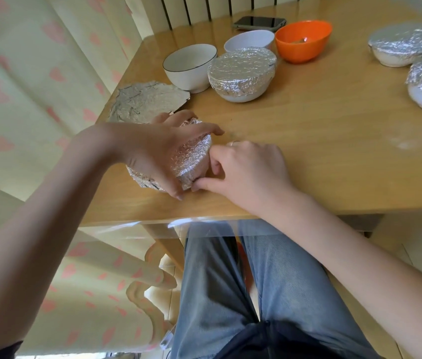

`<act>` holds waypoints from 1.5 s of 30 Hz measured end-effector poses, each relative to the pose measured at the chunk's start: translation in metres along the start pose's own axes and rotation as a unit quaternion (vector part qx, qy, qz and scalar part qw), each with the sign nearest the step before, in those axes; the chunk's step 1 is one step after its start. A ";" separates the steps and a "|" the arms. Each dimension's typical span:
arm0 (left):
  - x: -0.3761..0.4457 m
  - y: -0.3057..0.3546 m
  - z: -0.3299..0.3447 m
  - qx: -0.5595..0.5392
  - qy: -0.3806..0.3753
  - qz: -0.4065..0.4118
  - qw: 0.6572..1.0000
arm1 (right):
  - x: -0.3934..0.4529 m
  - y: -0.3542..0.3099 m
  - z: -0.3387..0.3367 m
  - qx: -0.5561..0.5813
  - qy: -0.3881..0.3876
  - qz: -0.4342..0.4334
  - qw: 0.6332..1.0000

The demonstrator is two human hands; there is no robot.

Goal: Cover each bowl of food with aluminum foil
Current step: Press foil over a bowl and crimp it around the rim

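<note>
Foil-wrapped bowl (191, 161) sits near the counter's (334, 151) front edge; left hand (152, 154) curls over its top, gripping, while right hand (246, 169) pinches foil at its side.

left hand (152, 154) fingers spread and curled, right hand (246, 169) pinching

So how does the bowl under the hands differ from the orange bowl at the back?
The bowl under the hands is wrapped in foil over its top and rim; the orange bowl is uncovered, with its inside showing. The left hand and right hand press the wrapped bowl's foil; nothing touches the orange bowl. The wrapped bowl sits near the front edge, the orange one far back by the phone. Both rest on the wooden table.
</note>
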State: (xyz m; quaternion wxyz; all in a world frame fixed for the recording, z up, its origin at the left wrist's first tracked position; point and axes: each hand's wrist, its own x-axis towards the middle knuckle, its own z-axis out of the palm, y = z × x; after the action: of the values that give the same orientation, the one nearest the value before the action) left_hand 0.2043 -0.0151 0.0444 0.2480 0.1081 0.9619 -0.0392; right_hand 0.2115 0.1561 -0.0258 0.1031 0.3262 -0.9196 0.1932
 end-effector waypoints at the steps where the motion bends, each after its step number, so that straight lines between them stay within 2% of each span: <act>1: 0.000 -0.001 0.000 -0.004 0.006 0.003 1.000 | 0.002 0.000 0.001 0.006 0.003 -0.002 1.000; 7: 0.001 -0.001 0.001 0.006 0.015 0.003 1.000 | 0.015 0.007 -0.009 -0.015 -0.016 -0.031 0.999; 10: 0.001 -0.002 0.002 0.008 0.022 0.002 1.000 | 0.029 0.018 -0.010 -0.062 -0.014 -0.080 0.995; 15: 0.001 -0.002 0.002 0.005 0.020 0.005 1.000 | 0.037 0.031 -0.006 -0.055 -0.031 -0.126 0.990; 28: 0.001 0.000 0.002 -0.003 0.020 0.006 1.000 | 0.038 0.038 -0.004 -0.007 -0.031 -0.071 0.997; 31: 0.001 -0.001 0.002 -0.009 0.023 0.006 1.000 | 0.038 0.046 -0.006 0.062 -0.058 -0.056 0.995; 33: 0.001 -0.002 0.003 -0.006 0.021 0.000 1.000 | 0.043 0.050 -0.007 0.110 -0.042 -0.038 0.992; 38: 0.002 -0.003 0.004 -0.006 0.022 -0.031 0.999 | 0.055 0.049 -0.006 0.064 -0.015 -0.036 0.997; 42: 0.004 0.002 0.007 -0.011 0.039 -0.077 0.996 | 0.042 0.057 -0.010 0.029 -0.038 -0.052 0.997; 45: 0.004 0.002 0.005 -0.005 0.028 -0.089 0.996 | 0.027 0.045 -0.008 0.049 -0.035 -0.046 0.997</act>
State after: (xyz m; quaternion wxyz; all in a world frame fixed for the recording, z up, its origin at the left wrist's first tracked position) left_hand 0.2038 -0.0128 0.0376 0.2173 0.0216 0.9744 -0.0538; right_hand 0.1629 0.1762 -0.0230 0.0629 0.3791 -0.8962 0.2217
